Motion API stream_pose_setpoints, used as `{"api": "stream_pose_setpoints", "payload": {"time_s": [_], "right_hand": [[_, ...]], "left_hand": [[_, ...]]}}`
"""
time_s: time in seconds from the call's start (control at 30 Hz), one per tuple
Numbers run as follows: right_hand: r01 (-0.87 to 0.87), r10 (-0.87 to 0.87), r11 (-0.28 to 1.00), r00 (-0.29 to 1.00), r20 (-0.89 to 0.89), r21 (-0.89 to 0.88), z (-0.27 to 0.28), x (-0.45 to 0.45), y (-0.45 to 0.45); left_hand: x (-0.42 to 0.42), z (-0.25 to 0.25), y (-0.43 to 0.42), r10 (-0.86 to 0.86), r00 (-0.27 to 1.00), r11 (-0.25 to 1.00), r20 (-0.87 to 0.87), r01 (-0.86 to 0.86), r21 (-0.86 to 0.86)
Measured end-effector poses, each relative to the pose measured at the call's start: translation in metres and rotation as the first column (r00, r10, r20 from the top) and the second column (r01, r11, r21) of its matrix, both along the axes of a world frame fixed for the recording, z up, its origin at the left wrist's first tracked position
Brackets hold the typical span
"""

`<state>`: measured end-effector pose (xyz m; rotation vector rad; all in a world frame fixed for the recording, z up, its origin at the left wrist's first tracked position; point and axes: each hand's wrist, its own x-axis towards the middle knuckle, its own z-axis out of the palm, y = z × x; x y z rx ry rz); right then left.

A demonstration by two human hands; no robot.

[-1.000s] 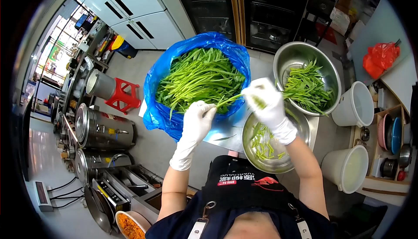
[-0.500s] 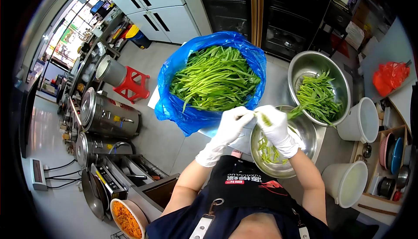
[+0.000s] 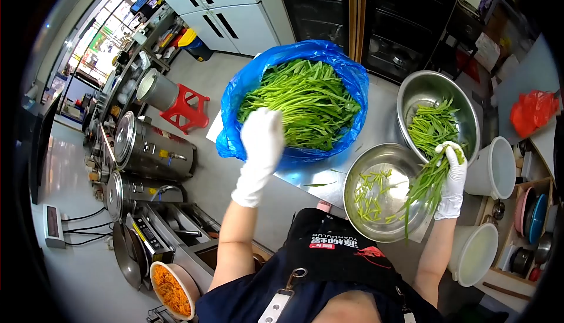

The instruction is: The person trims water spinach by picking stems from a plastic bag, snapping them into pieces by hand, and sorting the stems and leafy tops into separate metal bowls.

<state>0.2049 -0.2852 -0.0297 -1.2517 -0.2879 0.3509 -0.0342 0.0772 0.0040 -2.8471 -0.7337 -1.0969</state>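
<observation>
A blue plastic bag (image 3: 233,102) stands rolled open, full of leafy green water spinach (image 3: 305,105). My left hand (image 3: 262,138), in a white glove, is over the bag's near left part, by the stems; its fingers are blurred and partly hidden. On the right, my gloved right hand (image 3: 455,173) is closed on a bunch of water spinach (image 3: 426,188), whose leaves hang over the near steel bowl (image 3: 351,191). Short cut-off stem pieces (image 3: 371,193) lie in that bowl. Behind it, a second steel bowl (image 3: 408,91) holds more water spinach (image 3: 433,124).
The bag and bowls rest on a steel table (image 3: 379,108). White buckets (image 3: 502,167) stand to the right. At left are a red stool (image 3: 187,108), large steel pots (image 3: 155,146) and a tub of orange shreds (image 3: 170,290).
My hands have separated from above the near bowl. The left has gone left and up over the bag; the right has moved right with the bunch toward the far bowl.
</observation>
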Motion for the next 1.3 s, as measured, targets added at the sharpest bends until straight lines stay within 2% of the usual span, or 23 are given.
{"api": "stream_pose_setpoints", "payload": {"time_s": [0.07,0.17,0.27,0.37,0.47,0.7,0.8,0.9,1.03,1.13,1.2,1.3], "right_hand": [[0.008,-0.004,0.999,0.998,-0.067,0.049,-0.006,-0.010,0.012],[-0.088,0.120,0.972,0.983,-0.139,0.217,-0.017,-0.019,0.035],[-0.142,0.199,0.961,0.951,-0.236,0.238,-0.008,-0.031,0.053],[-0.243,0.298,0.943,0.920,-0.253,0.227,-0.005,-0.033,0.064],[-0.291,0.350,0.927,0.898,-0.267,0.237,-0.005,-0.035,0.075],[-0.386,0.440,0.892,0.861,-0.256,0.234,-0.001,-0.046,0.094],[-0.401,0.461,0.882,0.845,-0.272,0.249,-0.003,-0.049,0.097],[-0.405,0.462,0.880,0.849,-0.256,0.247,-0.010,-0.049,0.094],[-0.407,0.431,0.902,0.873,-0.230,0.143,-0.008,-0.054,0.095],[-0.406,0.406,0.913,0.895,-0.184,0.042,0.000,-0.059,0.101],[-0.414,0.407,0.910,0.901,-0.147,-0.014,0.007,-0.064,0.106],[-0.454,0.446,0.888,0.890,-0.098,-0.077,0.028,-0.077,0.117]], "left_hand": [[-0.012,-0.010,0.032,0.155,0.951,0.988,-0.269,-0.156,0.017],[-0.021,-0.012,0.044,0.072,0.907,0.994,-0.414,-0.101,-0.050],[-0.024,-0.016,0.047,0.046,0.945,0.999,-0.324,-0.051,-0.009],[-0.025,-0.015,0.047,0.078,0.938,0.969,-0.339,-0.151,-0.194],[-0.024,-0.008,0.045,0.059,0.959,0.851,-0.279,-0.194,-0.489],[-0.016,0.003,0.048,0.039,0.838,0.865,-0.544,-0.300,-0.402],[-0.012,-0.002,0.050,0.071,0.839,0.905,-0.539,-0.282,-0.319],[-0.017,0.018,0.042,0.067,0.917,0.934,-0.393,-0.196,-0.298],[-0.027,0.052,0.021,0.019,0.988,0.999,-0.153,-0.025,-0.036],[-0.029,0.053,0.010,-0.057,0.995,0.998,0.082,0.055,0.026],[-0.033,0.048,0.004,-0.061,0.995,0.996,0.078,0.056,0.062],[-0.034,0.041,-0.008,-0.053,0.989,0.998,0.141,0.055,-0.008]]}}
